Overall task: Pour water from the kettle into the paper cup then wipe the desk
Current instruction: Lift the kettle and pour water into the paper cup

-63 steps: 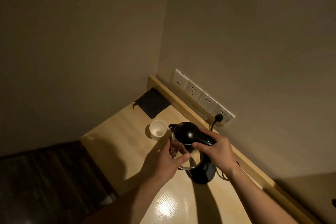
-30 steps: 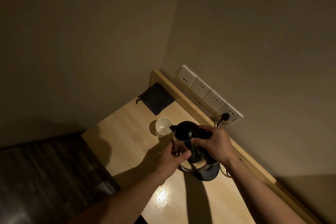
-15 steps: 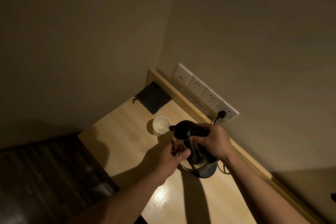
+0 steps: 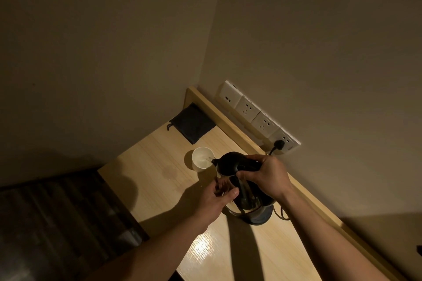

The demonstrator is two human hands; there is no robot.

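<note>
Black cloth [image 4: 192, 122] lies flat at the far corner of the wooden bench [image 4: 146, 175]. Nearer, the white paper cup [image 4: 202, 158] stands upright. The kettle [image 4: 230, 163] is tipped, its spout over the cup's rim. The left hand [image 4: 213, 201] presses on the kettle's shiny side, fingers curled. The right hand [image 4: 266, 174] has its grip clamped on the kettle's black handle.

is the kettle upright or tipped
Tipped: the right hand tilts the kettle by its handle, spout over the cup, left hand steadying its side.
</note>
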